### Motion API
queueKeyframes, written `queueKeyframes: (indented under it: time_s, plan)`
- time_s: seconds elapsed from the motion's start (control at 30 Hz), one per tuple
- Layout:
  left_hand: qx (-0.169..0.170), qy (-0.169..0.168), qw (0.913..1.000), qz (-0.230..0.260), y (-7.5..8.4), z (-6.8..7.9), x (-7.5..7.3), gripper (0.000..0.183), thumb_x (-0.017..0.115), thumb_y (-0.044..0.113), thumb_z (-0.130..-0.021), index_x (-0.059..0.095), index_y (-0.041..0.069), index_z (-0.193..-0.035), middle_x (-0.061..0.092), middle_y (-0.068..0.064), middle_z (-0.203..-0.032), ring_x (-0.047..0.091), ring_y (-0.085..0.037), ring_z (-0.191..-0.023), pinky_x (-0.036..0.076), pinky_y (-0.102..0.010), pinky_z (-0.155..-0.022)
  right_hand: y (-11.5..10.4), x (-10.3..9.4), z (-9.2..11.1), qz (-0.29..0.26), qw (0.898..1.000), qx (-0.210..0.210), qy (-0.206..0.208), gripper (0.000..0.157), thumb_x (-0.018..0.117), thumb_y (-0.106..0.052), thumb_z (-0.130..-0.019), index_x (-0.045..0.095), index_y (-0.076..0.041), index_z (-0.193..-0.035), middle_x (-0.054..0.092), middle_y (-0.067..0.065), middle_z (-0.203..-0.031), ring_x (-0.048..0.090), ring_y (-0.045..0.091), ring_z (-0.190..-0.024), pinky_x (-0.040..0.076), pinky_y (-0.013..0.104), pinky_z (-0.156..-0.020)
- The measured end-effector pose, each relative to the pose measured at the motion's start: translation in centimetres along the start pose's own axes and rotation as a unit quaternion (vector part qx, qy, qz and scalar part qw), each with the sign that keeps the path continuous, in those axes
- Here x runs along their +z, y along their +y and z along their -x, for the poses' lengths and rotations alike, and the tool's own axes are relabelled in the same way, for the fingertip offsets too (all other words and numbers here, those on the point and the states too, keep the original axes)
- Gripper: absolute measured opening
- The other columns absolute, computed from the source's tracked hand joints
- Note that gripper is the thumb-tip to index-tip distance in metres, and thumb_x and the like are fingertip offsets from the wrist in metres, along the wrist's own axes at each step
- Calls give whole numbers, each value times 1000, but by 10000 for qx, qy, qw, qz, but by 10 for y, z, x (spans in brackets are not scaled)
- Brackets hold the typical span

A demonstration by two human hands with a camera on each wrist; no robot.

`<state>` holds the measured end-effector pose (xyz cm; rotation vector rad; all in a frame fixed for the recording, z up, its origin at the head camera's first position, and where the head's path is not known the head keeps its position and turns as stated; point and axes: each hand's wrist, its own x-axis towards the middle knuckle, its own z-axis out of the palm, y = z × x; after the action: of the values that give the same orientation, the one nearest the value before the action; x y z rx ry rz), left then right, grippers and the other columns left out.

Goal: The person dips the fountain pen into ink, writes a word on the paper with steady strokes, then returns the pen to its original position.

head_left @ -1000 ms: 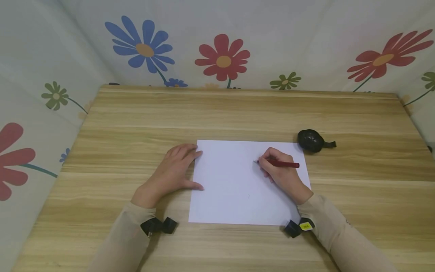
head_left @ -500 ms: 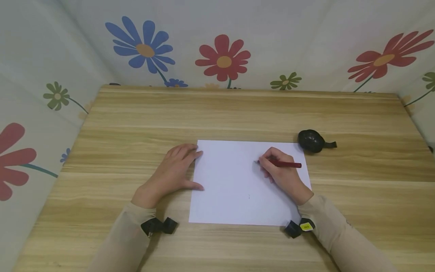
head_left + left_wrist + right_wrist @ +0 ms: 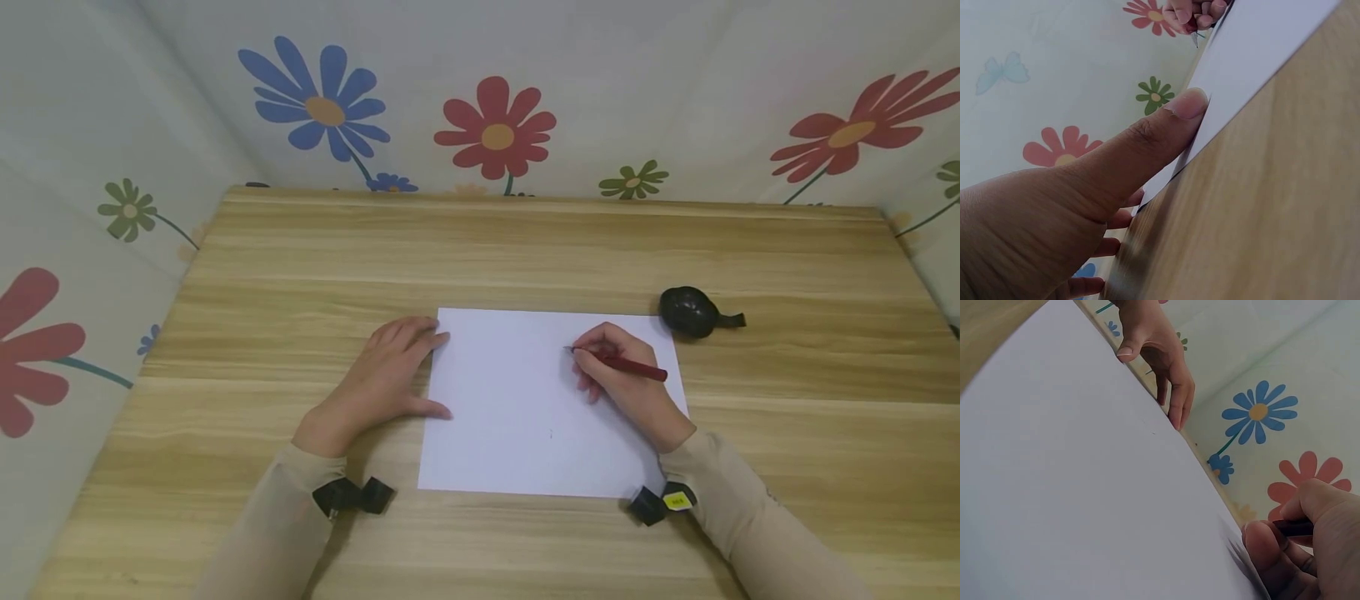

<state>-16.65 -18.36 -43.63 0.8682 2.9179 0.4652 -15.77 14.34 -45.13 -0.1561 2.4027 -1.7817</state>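
Observation:
A sheet of white paper [image 3: 495, 392] lies on the wooden table, with a tiny dark mark on its lower middle. My right hand [image 3: 626, 379] rests over the paper's right part and pinches a dark red pen [image 3: 637, 367], its tip pointing left close over the sheet. In the left wrist view the pen's metal tip [image 3: 1195, 40] shows below the right fingers. My left hand [image 3: 382, 375] lies spread at the paper's left edge, thumb and fingertips on the sheet's border. The left thumb [image 3: 1147, 140] presses near that edge in the left wrist view.
A shiny black rounded object [image 3: 687, 312] with a short strap sits at the paper's upper right corner. The wooden table [image 3: 525, 250] reaches back to a white flowered curtain [image 3: 570, 50]. Black wrist cameras [image 3: 375, 496] hang by both sleeves.
The pen has tilted, its tip shifting slightly up the sheet and its back end dropping. My right fingers have moved a little with it. The left hand stays in place.

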Motion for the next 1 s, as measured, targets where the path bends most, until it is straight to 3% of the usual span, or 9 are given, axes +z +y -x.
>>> queueKeyframes:
  time_s: [0.33, 1.0]
  plan:
    - [10, -32, 10000, 23, -3, 0, 5, 102, 80, 62, -59, 49, 7, -139, 42, -14, -146, 35, -35, -137, 27, -54, -116, 3, 1, -1, -346, 9994, 29, 65, 21, 62, -19, -94, 61, 2, -98, 65, 15, -78, 63, 17, -55, 57, 33, -49]
    - [22, 11, 10000, 3, -2, -1, 2, 101, 81, 61, -59, 50, 7, -138, 42, -15, -145, 35, -35, -137, 27, -55, -116, 4, 3, -3, 424, 9989, -86, 178, 12, 64, -14, -91, 60, -4, -97, 60, 15, -72, 55, 18, -50, 50, 24, -46]
